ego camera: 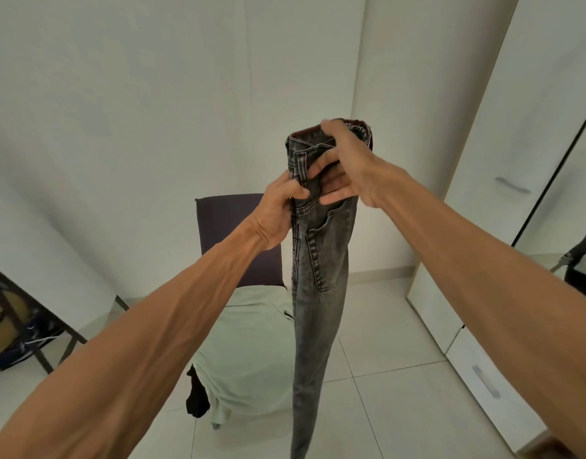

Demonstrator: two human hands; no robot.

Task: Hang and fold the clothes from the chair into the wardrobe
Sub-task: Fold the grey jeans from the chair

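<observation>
Grey washed jeans (318, 293) hang lengthwise in front of me, folded leg on leg, their legs dropping past the bottom of the view. My left hand (281, 207) grips the left edge just below the waistband. My right hand (343, 167) holds the waistband from the right, fingers curled over the front of the denim. Behind the jeans stands a dark chair (232, 233). A pale green garment (248, 352) is spread over its seat, and a black garment (197, 399) hangs off the seat's front left corner.
The white wardrobe (530, 160) stands at the right, doors shut, with drawers (483, 385) low down and a mirror (583, 226) at the far right. A dark-framed rack (19, 326) with items fills the left edge. Pale floor tiles (384, 326) lie between chair and wardrobe.
</observation>
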